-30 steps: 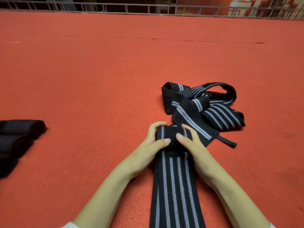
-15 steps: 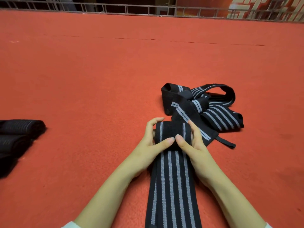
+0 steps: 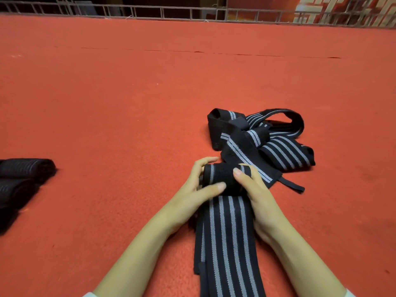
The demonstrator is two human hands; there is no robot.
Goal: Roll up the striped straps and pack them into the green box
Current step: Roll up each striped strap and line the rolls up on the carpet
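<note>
Head view: I'm clamping left hand (image 3: 194, 190) and right hand (image 3: 258, 198) on the striped strap roll (image 3: 222, 175); it's looking soft, light, springy, so gripping both roll ends seems best.

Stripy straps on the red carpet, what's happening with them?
A person is rolling up one striped strap. The left hand and right hand both grip the small roll at its far end; the rest lies flat. More straps sit tangled just behind it, and rolled dark bundles lie at the far left.
</note>
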